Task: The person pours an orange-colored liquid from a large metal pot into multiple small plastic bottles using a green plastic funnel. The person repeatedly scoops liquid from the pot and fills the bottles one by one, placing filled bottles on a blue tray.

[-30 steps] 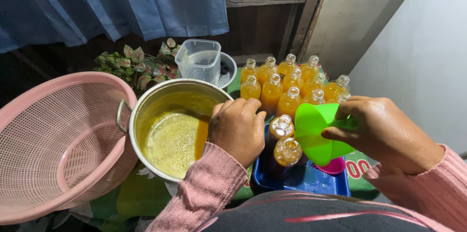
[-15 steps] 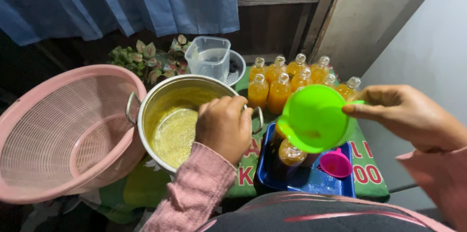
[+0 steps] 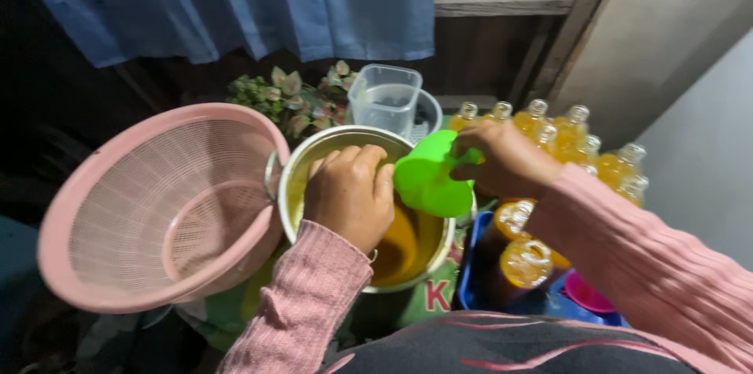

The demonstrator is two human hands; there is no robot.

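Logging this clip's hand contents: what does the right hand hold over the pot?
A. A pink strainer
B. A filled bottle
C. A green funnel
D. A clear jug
C: the right hand grips a green funnel above the pot, while the pink strainer sits apart on the left and the clear jug stands behind the pot.

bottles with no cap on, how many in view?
2: both open bottles of orange liquid stand in the blue tray right of the pot. The right arm may hide more.
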